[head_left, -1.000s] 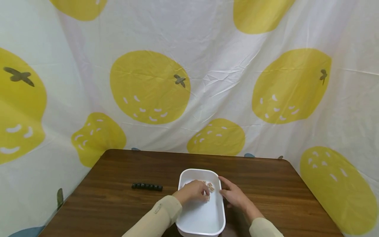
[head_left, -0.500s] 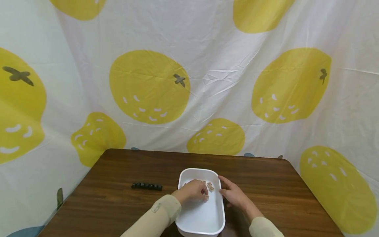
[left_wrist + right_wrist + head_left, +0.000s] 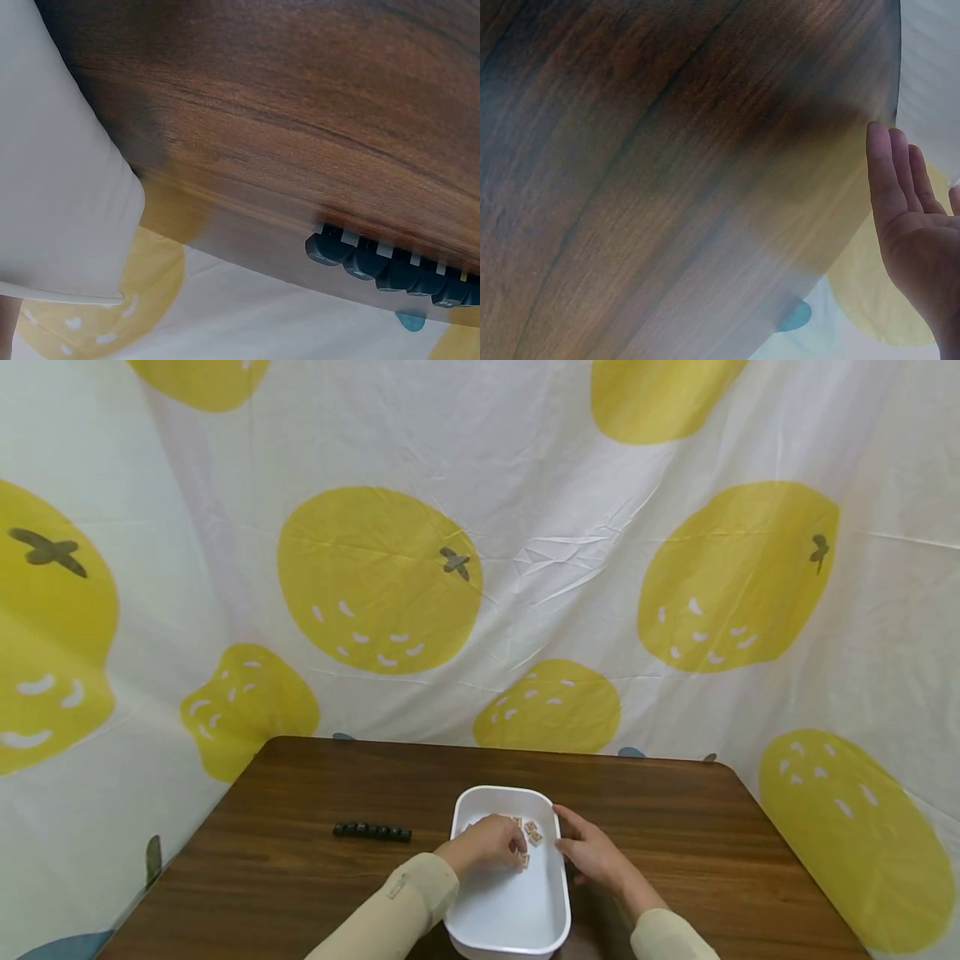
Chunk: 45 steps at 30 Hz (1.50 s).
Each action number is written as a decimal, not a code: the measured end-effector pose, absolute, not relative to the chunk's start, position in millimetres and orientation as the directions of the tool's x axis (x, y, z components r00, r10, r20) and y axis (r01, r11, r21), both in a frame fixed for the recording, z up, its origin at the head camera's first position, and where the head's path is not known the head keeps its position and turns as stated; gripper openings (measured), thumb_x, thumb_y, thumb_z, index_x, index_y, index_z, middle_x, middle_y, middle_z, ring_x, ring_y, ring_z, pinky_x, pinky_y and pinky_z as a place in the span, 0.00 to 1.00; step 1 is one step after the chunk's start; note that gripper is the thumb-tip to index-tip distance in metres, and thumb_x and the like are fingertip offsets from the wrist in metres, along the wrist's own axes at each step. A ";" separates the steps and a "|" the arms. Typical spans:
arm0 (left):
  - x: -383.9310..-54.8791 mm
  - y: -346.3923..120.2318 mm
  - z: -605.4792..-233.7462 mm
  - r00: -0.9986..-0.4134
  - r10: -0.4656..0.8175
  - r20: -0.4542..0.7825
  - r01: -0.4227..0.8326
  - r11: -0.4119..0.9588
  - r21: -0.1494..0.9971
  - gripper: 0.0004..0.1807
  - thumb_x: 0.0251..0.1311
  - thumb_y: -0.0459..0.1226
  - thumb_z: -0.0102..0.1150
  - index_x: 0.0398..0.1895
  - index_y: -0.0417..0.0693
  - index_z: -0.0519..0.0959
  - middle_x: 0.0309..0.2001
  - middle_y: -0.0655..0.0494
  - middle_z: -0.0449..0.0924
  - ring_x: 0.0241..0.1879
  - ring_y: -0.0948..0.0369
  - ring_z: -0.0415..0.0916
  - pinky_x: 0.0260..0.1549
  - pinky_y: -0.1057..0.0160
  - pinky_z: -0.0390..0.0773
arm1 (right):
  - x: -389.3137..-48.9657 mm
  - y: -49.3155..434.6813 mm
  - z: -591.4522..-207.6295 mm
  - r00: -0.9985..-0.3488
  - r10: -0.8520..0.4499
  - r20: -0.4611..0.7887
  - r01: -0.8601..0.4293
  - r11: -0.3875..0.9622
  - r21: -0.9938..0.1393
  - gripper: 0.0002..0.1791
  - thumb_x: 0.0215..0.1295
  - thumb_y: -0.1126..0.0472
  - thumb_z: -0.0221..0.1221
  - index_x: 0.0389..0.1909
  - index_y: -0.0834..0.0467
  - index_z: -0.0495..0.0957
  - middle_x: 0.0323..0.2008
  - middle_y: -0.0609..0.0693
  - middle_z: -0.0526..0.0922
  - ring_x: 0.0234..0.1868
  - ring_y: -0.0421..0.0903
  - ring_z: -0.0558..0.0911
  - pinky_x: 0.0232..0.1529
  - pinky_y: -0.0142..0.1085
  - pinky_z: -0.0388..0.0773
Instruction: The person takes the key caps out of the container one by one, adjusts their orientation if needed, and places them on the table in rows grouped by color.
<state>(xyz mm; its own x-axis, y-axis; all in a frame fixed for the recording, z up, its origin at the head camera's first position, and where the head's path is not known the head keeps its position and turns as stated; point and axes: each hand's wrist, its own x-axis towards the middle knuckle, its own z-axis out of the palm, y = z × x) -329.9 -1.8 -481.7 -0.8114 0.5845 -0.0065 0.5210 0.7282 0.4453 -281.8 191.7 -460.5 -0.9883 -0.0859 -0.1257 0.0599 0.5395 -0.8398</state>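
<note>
A white rectangular tub (image 3: 510, 910) with rounded corners stands on the brown wooden table. My left hand (image 3: 489, 842) reaches into it from the left in the head view, fingers curled down. At its fingertips a small beige square piece (image 3: 523, 861) with reddish-brown marks is pinched, partly hidden by the fingers. More such pieces (image 3: 533, 832) lie at the tub's far end, some behind the hand. Along the right outer wall my right hand (image 3: 592, 857) rests with straight fingers; the right wrist view shows those fingers (image 3: 885, 176) extended. The left wrist view shows only the tub's outer wall (image 3: 67, 187).
Left of the tub, a row of several black keycap-like blocks (image 3: 372, 832) lies on the table (image 3: 300, 893); they also appear at the lower right of the left wrist view. A white curtain (image 3: 540, 485) with yellow lemons hangs behind the table's far edge.
Almost nothing differs. The beige piece at my left fingertips has shifted very slightly to the left; the right hand and the tub stay where they were.
</note>
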 end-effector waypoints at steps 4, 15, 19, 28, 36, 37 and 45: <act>-330.8 -4.9 -480.6 -0.796 0.604 0.048 0.551 0.689 0.470 0.07 0.47 0.35 0.74 0.30 0.49 0.86 0.22 0.66 0.72 0.26 0.69 0.67 0.29 0.71 0.68 | -281.4 191.0 -460.0 -0.989 -0.091 -0.114 0.047 0.543 -0.839 0.32 0.66 0.65 0.55 0.72 0.58 0.64 0.47 0.62 0.80 0.38 0.54 0.80 0.27 0.49 0.79; -331.2 -18.4 -464.6 -0.824 0.561 0.085 0.443 0.542 0.714 0.08 0.51 0.25 0.69 0.31 0.43 0.80 0.18 0.61 0.76 0.15 0.66 0.74 0.16 0.71 0.71 | -281.5 190.2 -459.2 -0.989 -0.084 -0.121 0.055 0.555 -0.830 0.32 0.67 0.65 0.55 0.72 0.58 0.64 0.47 0.62 0.80 0.38 0.53 0.79 0.27 0.48 0.79; -332.5 -28.0 -458.1 -0.863 0.498 0.083 0.368 0.508 0.779 0.08 0.53 0.26 0.69 0.33 0.45 0.81 0.20 0.60 0.77 0.19 0.64 0.76 0.19 0.69 0.72 | -281.9 190.3 -459.7 -0.988 -0.077 -0.132 0.067 0.555 -0.829 0.32 0.67 0.65 0.54 0.72 0.58 0.63 0.49 0.63 0.79 0.40 0.54 0.80 0.28 0.47 0.79; -335.9 -62.6 -444.9 -0.915 0.381 0.129 0.274 0.355 0.894 0.08 0.57 0.27 0.66 0.40 0.39 0.80 0.28 0.54 0.80 0.27 0.56 0.80 0.26 0.58 0.79 | -282.2 191.3 -459.2 -0.987 -0.077 -0.144 0.077 0.554 -0.829 0.32 0.68 0.64 0.54 0.73 0.57 0.63 0.51 0.63 0.78 0.41 0.54 0.80 0.29 0.47 0.79; -336.0 -95.1 -442.9 -0.941 0.311 0.135 0.247 0.358 0.900 0.08 0.64 0.35 0.64 0.42 0.40 0.80 0.31 0.51 0.81 0.28 0.58 0.80 0.31 0.56 0.81 | -281.7 191.4 -459.2 -0.989 -0.081 -0.123 0.058 0.555 -0.830 0.32 0.66 0.65 0.55 0.72 0.58 0.64 0.48 0.62 0.80 0.38 0.52 0.79 0.26 0.46 0.78; -335.8 -99.2 -443.2 -0.944 0.300 0.136 0.244 0.360 0.900 0.08 0.65 0.36 0.63 0.42 0.41 0.81 0.31 0.49 0.82 0.28 0.57 0.80 0.31 0.55 0.81 | -281.8 191.1 -459.3 -0.989 -0.082 -0.124 0.059 0.555 -0.830 0.32 0.66 0.65 0.55 0.72 0.58 0.64 0.48 0.62 0.80 0.38 0.53 0.79 0.26 0.46 0.78; -328.1 -140.5 -451.0 -0.958 0.249 0.141 0.237 0.419 0.877 0.07 0.62 0.37 0.66 0.38 0.43 0.83 0.32 0.51 0.83 0.34 0.49 0.80 0.33 0.54 0.81 | -282.8 190.4 -459.0 -0.982 -0.104 -0.155 0.072 0.558 -0.827 0.32 0.67 0.63 0.54 0.73 0.58 0.62 0.50 0.64 0.78 0.40 0.54 0.78 0.29 0.45 0.78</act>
